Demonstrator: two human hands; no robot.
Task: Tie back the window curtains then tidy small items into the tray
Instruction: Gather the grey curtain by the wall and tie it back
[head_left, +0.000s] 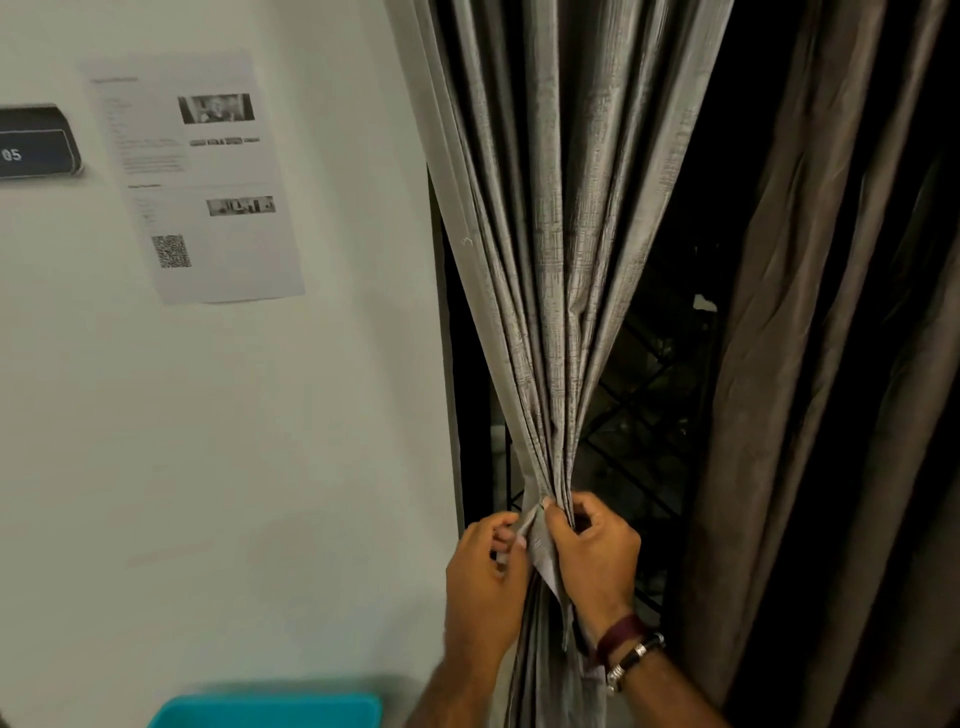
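Note:
A grey textured curtain hangs beside the white wall, gathered into a narrow bunch at waist height. My left hand grips the left side of that bunch, pinching a flat strip of matching grey fabric that hangs down between my hands. My right hand is closed around the right side of the bunch, thumb pressed on the folds; it wears a dark red band and a bracelet at the wrist. A second, brown curtain hangs loose on the right. The turquoise tray shows at the bottom edge.
Between the curtains is a dark window with a diamond-pattern metal grille. A printed sheet with a QR code is stuck on the white wall, and a dark sign reading 05 sits at the left edge.

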